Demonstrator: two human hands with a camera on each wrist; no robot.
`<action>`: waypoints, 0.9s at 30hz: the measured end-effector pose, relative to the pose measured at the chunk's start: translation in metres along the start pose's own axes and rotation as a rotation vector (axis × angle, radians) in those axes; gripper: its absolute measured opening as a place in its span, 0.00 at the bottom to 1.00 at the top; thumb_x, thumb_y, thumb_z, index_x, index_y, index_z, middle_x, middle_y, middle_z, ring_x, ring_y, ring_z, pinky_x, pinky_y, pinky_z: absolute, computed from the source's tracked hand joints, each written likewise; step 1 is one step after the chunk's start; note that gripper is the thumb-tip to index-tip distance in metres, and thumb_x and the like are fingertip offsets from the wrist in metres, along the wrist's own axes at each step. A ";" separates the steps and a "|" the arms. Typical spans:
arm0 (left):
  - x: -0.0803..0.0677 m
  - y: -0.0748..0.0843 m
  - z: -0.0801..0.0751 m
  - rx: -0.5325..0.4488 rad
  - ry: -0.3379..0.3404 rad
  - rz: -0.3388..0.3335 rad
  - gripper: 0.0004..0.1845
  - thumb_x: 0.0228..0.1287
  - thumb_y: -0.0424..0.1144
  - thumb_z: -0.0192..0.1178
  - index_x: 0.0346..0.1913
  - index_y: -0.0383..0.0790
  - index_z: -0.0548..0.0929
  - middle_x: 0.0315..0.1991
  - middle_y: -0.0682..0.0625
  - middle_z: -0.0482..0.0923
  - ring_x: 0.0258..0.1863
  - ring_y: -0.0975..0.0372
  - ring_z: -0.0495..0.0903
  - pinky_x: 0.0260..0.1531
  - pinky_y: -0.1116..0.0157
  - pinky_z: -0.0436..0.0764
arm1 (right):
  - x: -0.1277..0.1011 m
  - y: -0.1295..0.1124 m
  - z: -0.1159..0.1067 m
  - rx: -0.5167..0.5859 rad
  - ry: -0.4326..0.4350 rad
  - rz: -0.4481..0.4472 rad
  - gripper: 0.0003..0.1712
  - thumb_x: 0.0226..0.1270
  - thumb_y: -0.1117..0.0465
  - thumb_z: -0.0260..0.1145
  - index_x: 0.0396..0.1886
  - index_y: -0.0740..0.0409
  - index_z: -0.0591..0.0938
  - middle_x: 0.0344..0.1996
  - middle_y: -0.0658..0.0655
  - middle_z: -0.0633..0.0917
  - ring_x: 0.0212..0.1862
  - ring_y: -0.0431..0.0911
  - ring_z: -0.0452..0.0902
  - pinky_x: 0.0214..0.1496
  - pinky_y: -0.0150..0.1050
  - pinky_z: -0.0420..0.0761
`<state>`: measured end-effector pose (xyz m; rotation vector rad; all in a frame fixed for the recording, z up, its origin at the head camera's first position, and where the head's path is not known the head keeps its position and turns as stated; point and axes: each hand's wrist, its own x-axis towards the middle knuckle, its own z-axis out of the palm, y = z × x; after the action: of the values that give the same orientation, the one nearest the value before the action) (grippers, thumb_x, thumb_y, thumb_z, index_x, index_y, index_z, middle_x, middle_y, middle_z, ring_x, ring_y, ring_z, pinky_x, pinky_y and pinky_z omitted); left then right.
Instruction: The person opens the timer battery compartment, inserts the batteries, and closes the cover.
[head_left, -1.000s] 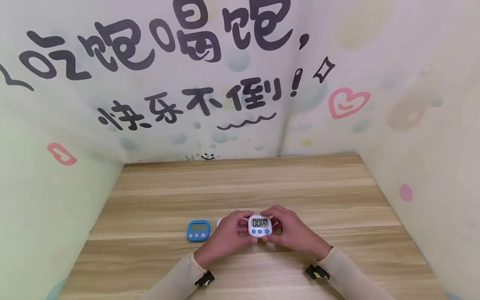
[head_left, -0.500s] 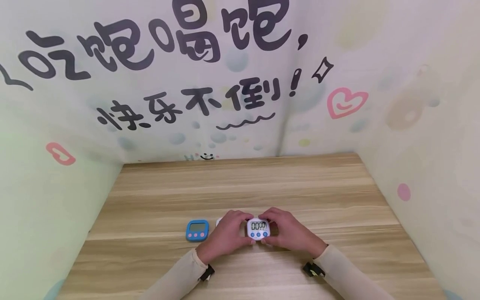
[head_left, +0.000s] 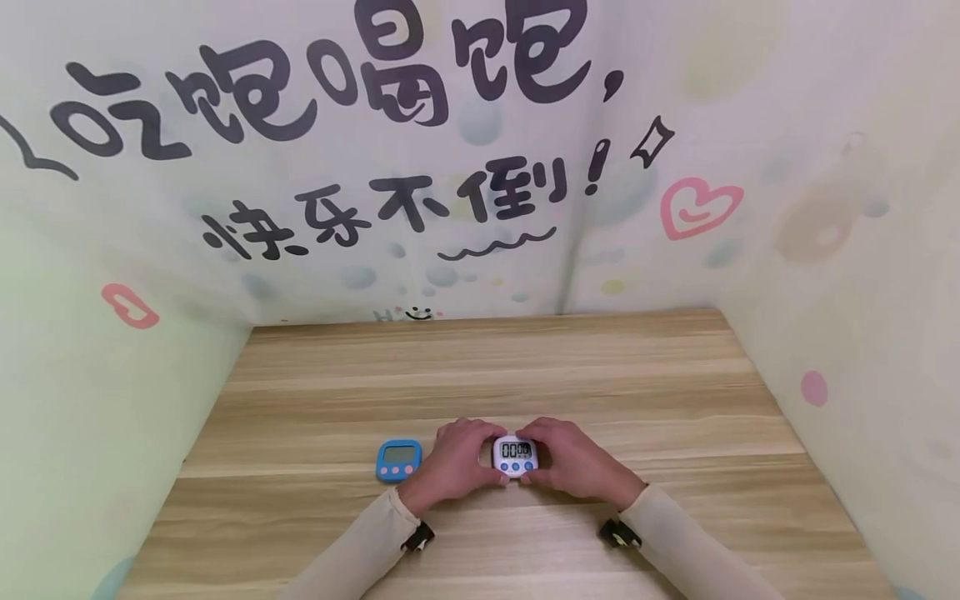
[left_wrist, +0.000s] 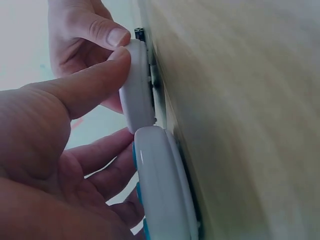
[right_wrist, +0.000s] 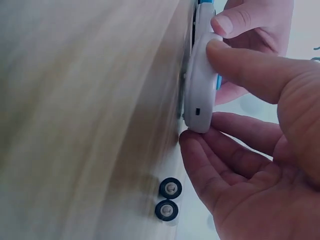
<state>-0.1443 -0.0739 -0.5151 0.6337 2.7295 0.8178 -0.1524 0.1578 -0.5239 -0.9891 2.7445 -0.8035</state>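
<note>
A white kitchen timer (head_left: pixel 515 455) with blue buttons and 0000 on its display is held close over the wooden table. My left hand (head_left: pixel 459 458) pinches its left side, thumb at the near edge and fingers at the far edge. On the right side, my right hand (head_left: pixel 573 460) grips it the same way. A second white timer (left_wrist: pixel 162 185) with blue buttons stands out in the left wrist view, beside the held one; my left hand hides it from the head view. Left of that hand lies a blue timer (head_left: pixel 399 461) with pink buttons and a blank display.
Two small batteries (right_wrist: pixel 170 188) lie side by side on the table near my right fingers, out of sight in the head view. Printed walls (head_left: pixel 480 275) enclose the wooden table (head_left: pixel 480 367) at the back and both sides.
Both hands have brought the white timer slightly down and left, closer to the table. The edge of the second white timer, visible earlier, is now behind my left hand.
</note>
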 end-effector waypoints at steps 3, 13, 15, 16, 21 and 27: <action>0.001 -0.001 0.000 -0.005 -0.008 -0.004 0.33 0.50 0.52 0.76 0.60 0.46 0.80 0.57 0.54 0.81 0.59 0.56 0.74 0.63 0.48 0.65 | 0.001 0.000 0.000 -0.005 -0.007 0.001 0.34 0.54 0.47 0.78 0.59 0.56 0.81 0.52 0.48 0.83 0.51 0.39 0.78 0.57 0.41 0.81; 0.001 -0.002 -0.001 -0.004 -0.021 -0.001 0.34 0.51 0.54 0.76 0.60 0.46 0.80 0.58 0.53 0.81 0.61 0.55 0.73 0.64 0.46 0.66 | 0.002 -0.001 0.000 0.010 -0.035 0.030 0.34 0.56 0.46 0.77 0.60 0.55 0.81 0.52 0.47 0.82 0.51 0.39 0.77 0.56 0.40 0.81; 0.000 -0.005 -0.002 -0.013 -0.025 -0.009 0.35 0.51 0.54 0.75 0.62 0.46 0.79 0.59 0.53 0.80 0.62 0.56 0.73 0.65 0.46 0.65 | 0.003 -0.003 -0.001 0.012 -0.025 0.028 0.33 0.56 0.46 0.77 0.59 0.54 0.81 0.52 0.47 0.82 0.51 0.39 0.77 0.56 0.39 0.81; -0.001 -0.007 -0.003 -0.020 -0.023 -0.013 0.35 0.51 0.54 0.75 0.62 0.47 0.79 0.60 0.53 0.79 0.63 0.56 0.73 0.66 0.46 0.64 | 0.004 -0.004 -0.001 0.013 -0.018 0.029 0.33 0.56 0.46 0.76 0.59 0.54 0.81 0.52 0.48 0.82 0.51 0.39 0.77 0.56 0.39 0.81; -0.010 -0.017 -0.015 -0.087 0.017 -0.034 0.34 0.53 0.53 0.74 0.63 0.48 0.78 0.61 0.53 0.78 0.64 0.55 0.72 0.68 0.44 0.64 | 0.012 -0.012 -0.007 0.002 0.012 0.033 0.31 0.58 0.46 0.75 0.59 0.53 0.81 0.54 0.49 0.82 0.53 0.41 0.77 0.58 0.42 0.81; -0.022 -0.026 -0.026 -0.134 0.063 -0.062 0.32 0.55 0.49 0.74 0.63 0.48 0.78 0.62 0.51 0.76 0.64 0.54 0.72 0.67 0.42 0.65 | 0.023 -0.022 -0.007 0.017 0.033 -0.002 0.30 0.61 0.45 0.73 0.59 0.53 0.81 0.53 0.48 0.83 0.56 0.41 0.78 0.60 0.43 0.80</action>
<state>-0.1422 -0.1155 -0.5062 0.5012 2.7056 1.0118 -0.1601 0.1322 -0.5048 -0.9846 2.7600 -0.8491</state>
